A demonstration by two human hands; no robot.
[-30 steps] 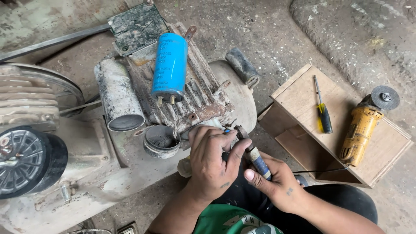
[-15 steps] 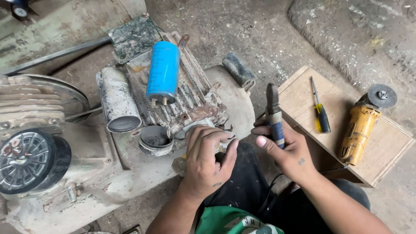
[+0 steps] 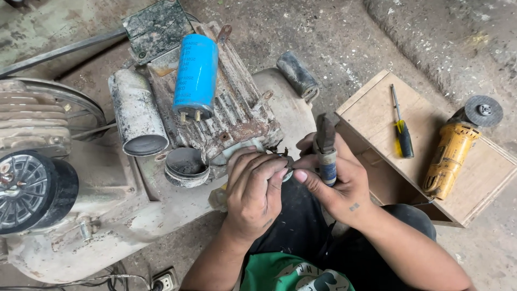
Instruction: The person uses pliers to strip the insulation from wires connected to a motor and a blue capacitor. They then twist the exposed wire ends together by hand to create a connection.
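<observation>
Fingers [image 3: 258, 172] of the left hand [image 3: 253, 199] are curling tight over a small metal part [image 3: 287, 161] at the front end of the motor [image 3: 226, 116], pinching it together with the right thumb. What the part is exactly cannot be told, since the fingers are covering most of it.

Starting at the left, a black wheel [image 3: 29, 194] is sitting at the left edge of the pale machine body [image 3: 124, 215]. Next along, a grey cylinder [image 3: 137, 116] is lying beside a blue cylinder [image 3: 195, 75] on top of the ribbed motor.

Just right of the left hand, the right hand [image 3: 336, 186] is gripping a pair of pliers [image 3: 325, 148] upright, fingers wrapped closed around the blue handle, the dark head pointing up.

Farther right, a wooden box [image 3: 377, 116] is resting on the concrete floor. A screwdriver [image 3: 402, 132] is lying near its middle, and a yellow grinder [image 3: 449, 156] is lying along its right edge.
</observation>
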